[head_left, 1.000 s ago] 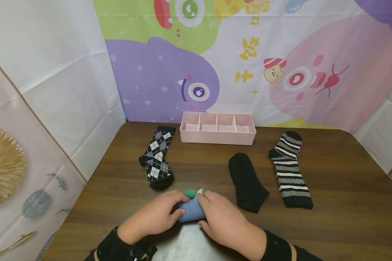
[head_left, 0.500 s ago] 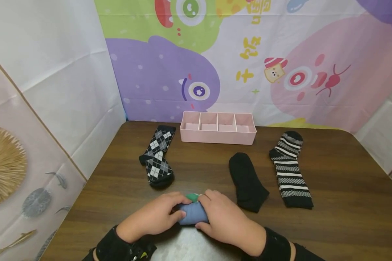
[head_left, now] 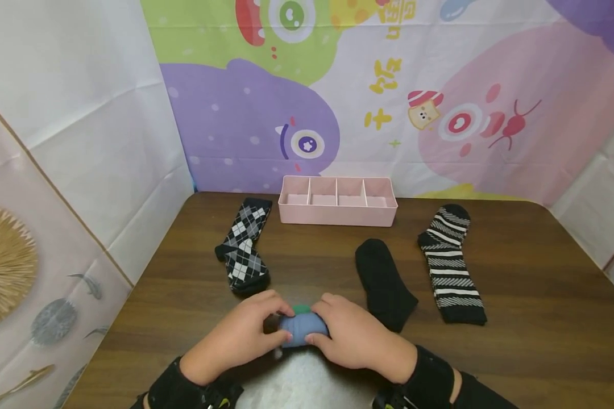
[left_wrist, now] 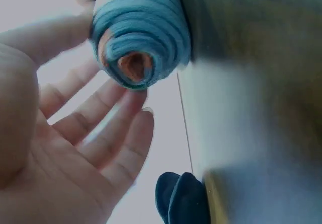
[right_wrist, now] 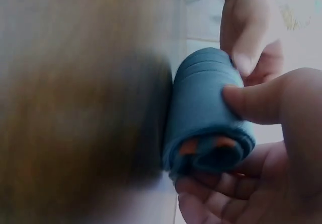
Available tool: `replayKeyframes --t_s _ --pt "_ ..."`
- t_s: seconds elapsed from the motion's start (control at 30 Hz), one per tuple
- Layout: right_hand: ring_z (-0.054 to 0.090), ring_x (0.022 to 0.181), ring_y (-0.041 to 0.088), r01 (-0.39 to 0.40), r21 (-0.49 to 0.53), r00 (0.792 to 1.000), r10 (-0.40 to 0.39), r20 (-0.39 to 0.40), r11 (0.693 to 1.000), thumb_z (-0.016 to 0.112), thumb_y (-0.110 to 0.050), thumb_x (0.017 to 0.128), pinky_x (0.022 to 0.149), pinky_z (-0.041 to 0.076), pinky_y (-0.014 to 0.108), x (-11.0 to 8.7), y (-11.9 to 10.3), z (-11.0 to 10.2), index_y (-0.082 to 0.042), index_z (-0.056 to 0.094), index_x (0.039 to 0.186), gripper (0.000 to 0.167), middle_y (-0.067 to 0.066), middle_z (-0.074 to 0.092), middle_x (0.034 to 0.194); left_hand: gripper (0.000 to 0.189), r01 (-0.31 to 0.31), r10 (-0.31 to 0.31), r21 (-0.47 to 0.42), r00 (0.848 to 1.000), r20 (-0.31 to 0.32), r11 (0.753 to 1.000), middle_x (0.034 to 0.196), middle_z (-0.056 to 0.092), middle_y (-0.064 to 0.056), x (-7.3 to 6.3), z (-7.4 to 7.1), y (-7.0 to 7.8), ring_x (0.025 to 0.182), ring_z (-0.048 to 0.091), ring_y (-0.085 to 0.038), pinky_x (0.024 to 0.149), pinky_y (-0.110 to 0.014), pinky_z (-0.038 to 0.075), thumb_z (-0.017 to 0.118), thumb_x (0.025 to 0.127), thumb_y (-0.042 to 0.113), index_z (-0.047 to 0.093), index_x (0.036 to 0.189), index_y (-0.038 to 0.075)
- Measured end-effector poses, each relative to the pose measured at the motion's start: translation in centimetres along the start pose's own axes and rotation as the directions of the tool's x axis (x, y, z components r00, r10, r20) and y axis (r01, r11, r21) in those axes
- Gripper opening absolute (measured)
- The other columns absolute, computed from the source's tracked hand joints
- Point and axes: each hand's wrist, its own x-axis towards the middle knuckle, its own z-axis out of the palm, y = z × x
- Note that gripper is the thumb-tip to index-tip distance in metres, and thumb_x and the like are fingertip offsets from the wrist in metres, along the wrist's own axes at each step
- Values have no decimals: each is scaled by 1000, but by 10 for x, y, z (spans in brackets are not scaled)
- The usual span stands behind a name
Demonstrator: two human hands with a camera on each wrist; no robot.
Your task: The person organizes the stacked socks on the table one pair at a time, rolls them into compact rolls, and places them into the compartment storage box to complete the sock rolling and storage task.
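Observation:
A blue sock [head_left: 303,328], rolled into a thick cylinder, lies at the table's near side between both hands. A strip of green [head_left: 302,309] shows behind the roll in the head view. My left hand [head_left: 245,329] holds the roll's left end between thumb and fingers. At the other end, my right hand [head_left: 353,332] grips it with the thumb on the near side and fingers over the far side. The wrist views show spiral layers at the roll's ends, with orange inside the coil [left_wrist: 135,65]. Part of the roll is hidden by the fingers.
An argyle sock [head_left: 245,244] lies to the left. A plain black sock [head_left: 384,284] and a striped sock [head_left: 452,267] lie to the right. A pink four-section box [head_left: 337,216] stands at the back, before a cartoon-printed cloth [head_left: 378,153].
The sock is rolled up further, and the green part behind the roll has shrunk to a thin strip. Both hands stay around the roll. The head view has shifted slightly.

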Motion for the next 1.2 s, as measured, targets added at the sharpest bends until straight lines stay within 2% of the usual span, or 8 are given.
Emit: replayKeyframes --t_s 0.13,0.33,0.5,0.57,0.77,0.87,1.03,1.2 --pt "50 78 9 -26 138 999 20 46 990 65 -40 102 67 44 28 2 10 -2 -9 66 124 38 -7 54 99 36 -30 31 -14 999 26 999 116 59 11 0 0 1 97 55 -9 85 -31 52 84 87 17 69 119 19" --pt "54 86 10 -55 268 996 34 83 962 57 -44 105 76 48 31 5 21 -3 -7 67 124 43 -5 58 105 30 -11 11 -1 998 68 1000 120 61 8 1 2 0 106 57 -8 93 -35 51 76 96 18 68 125 16" --pt "56 72 12 -102 337 992 71 102 936 51 -45 108 69 48 33 6 25 -2 -11 66 102 38 -2 59 86 30 9 -11 23 995 99 1000 123 63 5 2 2 1 113 58 -9 97 -39 51 68 102 21 66 130 13" --pt "54 65 13 -118 354 991 87 102 928 49 -45 108 64 46 32 6 25 -2 -13 63 99 36 -1 56 78 30 16 -19 29 994 106 999 124 63 4 4 3 1 114 58 -10 98 -40 50 65 103 21 66 132 12" --pt "51 62 11 -98 340 995 98 16 935 51 -37 109 57 41 30 5 23 0 -14 51 123 27 -2 52 75 34 74 -78 35 991 108 997 128 64 -3 8 4 3 116 60 -15 98 -43 50 59 106 22 61 138 8" --pt "49 60 10 -95 297 995 98 5 950 51 -35 109 57 41 29 5 21 0 -17 52 119 20 -3 50 71 32 97 -97 14 993 61 995 127 65 -2 8 5 4 113 63 -16 95 -42 52 62 105 20 60 135 9" --pt "43 55 10 -105 256 994 101 32 961 50 -34 110 54 36 28 5 19 0 -18 51 109 15 -3 46 68 28 20 -18 68 999 -35 997 119 62 8 4 6 4 104 61 -9 89 -36 54 76 96 19 65 122 18" --pt "42 55 11 -125 253 992 117 45 959 48 -38 110 53 35 28 4 18 0 -19 51 103 21 -3 46 68 34 -14 16 103 1000 -20 995 122 61 8 2 6 1 110 59 -9 94 -37 53 80 92 20 70 124 18"
